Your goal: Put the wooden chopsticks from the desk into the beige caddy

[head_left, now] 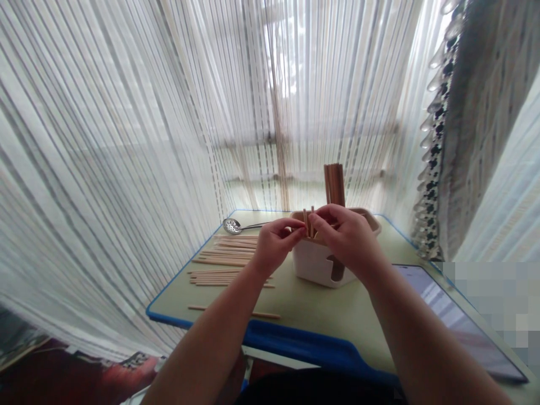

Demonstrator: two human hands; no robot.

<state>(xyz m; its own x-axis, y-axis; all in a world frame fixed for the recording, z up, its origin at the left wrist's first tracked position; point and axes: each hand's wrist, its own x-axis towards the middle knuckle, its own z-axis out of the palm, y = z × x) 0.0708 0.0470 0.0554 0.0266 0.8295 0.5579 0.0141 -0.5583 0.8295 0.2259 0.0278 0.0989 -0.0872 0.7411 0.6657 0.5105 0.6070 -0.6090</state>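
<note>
My left hand pinches a light wooden chopstick, which stands upright at the front rim of a white holder with a tan rim. Beside it, my right hand has thumb and fingers closed on a second chopstick, also upright. The lower ends of both are hidden by the holder. A bundle of darker brown sticks rises from the holder behind my right hand. To the left, several loose light chopsticks lie in rows on the table, partly covered by my left forearm.
A metal slotted spoon lies at the back left of the pale green table, which has a blue edge. A flat tablet-like device lies at the right. Sheer striped curtains hang around the table's back and sides.
</note>
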